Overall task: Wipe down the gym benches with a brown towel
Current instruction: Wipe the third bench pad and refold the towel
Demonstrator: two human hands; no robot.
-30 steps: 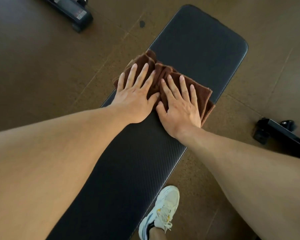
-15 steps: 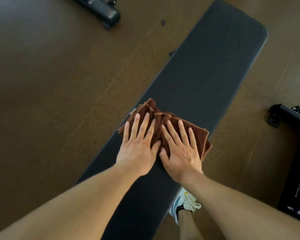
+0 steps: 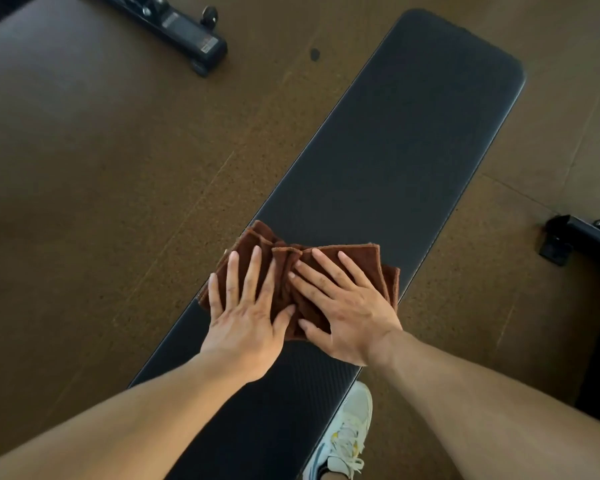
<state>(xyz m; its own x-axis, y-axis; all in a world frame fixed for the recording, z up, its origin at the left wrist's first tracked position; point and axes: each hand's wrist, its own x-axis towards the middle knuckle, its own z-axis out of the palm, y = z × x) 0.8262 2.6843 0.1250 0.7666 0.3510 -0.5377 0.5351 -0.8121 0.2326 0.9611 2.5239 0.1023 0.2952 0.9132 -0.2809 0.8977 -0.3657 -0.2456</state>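
Nubby brown terry-cloth towel on matt, fine-weave-textured black bench; speckled cork-like floor.

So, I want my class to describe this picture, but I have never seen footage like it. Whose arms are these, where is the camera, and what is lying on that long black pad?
There is no machine here. The camera is worn on a person's head and looks down, so the two bare arms are the person's own. The long black pad is a gym bench standing on a brown floor. A folded brown towel lies across it. The left hand and right hand press flat on the towel, fingers spread, not gripping it. A white shoe shows beside the bench, with black equipment bases at the edges.
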